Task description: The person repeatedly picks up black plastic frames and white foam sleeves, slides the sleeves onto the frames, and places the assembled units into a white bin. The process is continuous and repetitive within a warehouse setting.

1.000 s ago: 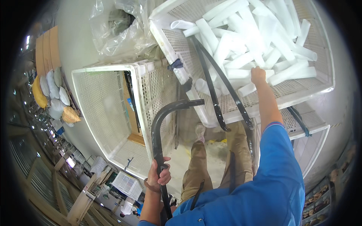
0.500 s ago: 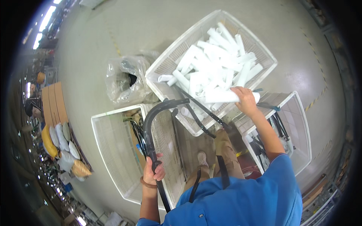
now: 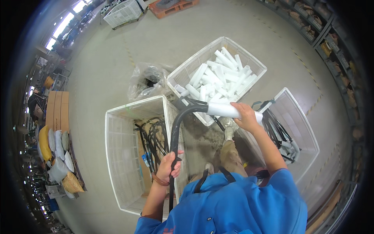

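Note:
My left hand is wrapped round the straight part of a bent black tube, which I hold upright in front of me. At its top the tube curves to the right, and its end meets a white foam sleeve. My right hand grips that sleeve near its right end. How far the tube reaches inside the sleeve is hidden. Beyond my hands, a white crate holds a heap of similar white sleeves.
At my left, a white crate contains several bent black tubes. Another white crate at my right holds black tubes with white sleeves. Clear plastic wrapping lies behind. Shelving lines the right side.
The white sleeve has met the tube's curved end, where a gap showed before. My view has shifted, showing more floor and shelving at the far side.

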